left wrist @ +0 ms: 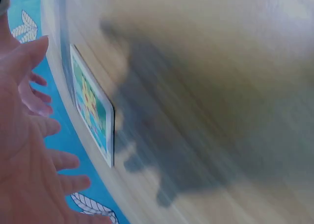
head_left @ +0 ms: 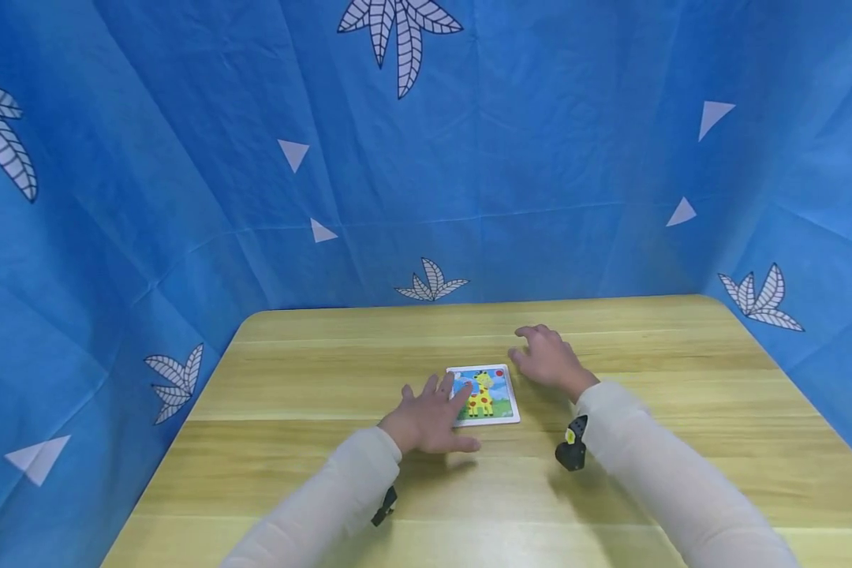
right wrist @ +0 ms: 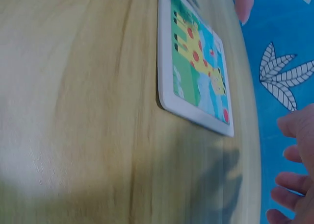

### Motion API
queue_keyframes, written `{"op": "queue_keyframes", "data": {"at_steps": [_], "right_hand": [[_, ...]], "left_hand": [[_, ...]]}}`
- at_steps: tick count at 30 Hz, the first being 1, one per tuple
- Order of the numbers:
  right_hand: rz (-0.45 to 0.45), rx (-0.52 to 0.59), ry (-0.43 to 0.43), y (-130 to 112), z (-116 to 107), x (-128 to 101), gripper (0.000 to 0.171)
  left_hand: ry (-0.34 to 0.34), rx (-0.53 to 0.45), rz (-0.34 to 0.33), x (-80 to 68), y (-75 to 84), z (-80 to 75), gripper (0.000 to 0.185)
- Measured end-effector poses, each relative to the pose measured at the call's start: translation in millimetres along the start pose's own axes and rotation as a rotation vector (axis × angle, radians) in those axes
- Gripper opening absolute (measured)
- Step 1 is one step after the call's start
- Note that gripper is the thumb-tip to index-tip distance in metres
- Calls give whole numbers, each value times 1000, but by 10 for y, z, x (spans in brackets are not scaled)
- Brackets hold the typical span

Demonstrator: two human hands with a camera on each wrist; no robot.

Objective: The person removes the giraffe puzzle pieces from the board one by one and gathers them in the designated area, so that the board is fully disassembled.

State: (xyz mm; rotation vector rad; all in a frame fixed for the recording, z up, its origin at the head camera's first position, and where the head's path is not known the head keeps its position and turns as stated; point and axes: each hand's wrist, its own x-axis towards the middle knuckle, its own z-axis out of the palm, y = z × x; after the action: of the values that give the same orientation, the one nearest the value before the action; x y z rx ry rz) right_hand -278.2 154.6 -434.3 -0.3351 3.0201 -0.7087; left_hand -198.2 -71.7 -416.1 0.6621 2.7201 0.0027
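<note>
The left hand [head_left: 429, 414] lies flat on the wooden surface [head_left: 291, 394], its grip apart with fingers spread and straight, fingertips overlapping the left edge of the giraffe puzzle [head_left: 484, 394]. The puzzle, a small white-framed board, lies flat near the middle of the surface, between the two hands. The right hand [head_left: 550, 359] rests just beside its upper right corner, fingers loosely bent, grip apart and holding nothing. A blue cloth [head_left: 468, 158] hangs behind.

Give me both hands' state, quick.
Left hand: open, fingers over the giraffe puzzle board's left edge.
Right hand: open, holding nothing, beside the board.
</note>
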Motion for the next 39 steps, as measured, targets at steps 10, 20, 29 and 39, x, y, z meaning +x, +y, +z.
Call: {"op": "queue_keyframes", "data": {"at_steps": [10,20,29,39], "right_hand": [[-103,162,-75,-155,147,1,46],[-236,158,-144,-324,302,27,39],[-249,139,-158,-376,397,62,33],[-257,119,-207,-416,438,82,30]], "left_hand": [[-72,-12,33,-84,100,107,95],[-114,9,22,-108,114,194,100],[-132,-4,32,-107,117,221,101],[-153,7,24,-81,138,214,104]]}}
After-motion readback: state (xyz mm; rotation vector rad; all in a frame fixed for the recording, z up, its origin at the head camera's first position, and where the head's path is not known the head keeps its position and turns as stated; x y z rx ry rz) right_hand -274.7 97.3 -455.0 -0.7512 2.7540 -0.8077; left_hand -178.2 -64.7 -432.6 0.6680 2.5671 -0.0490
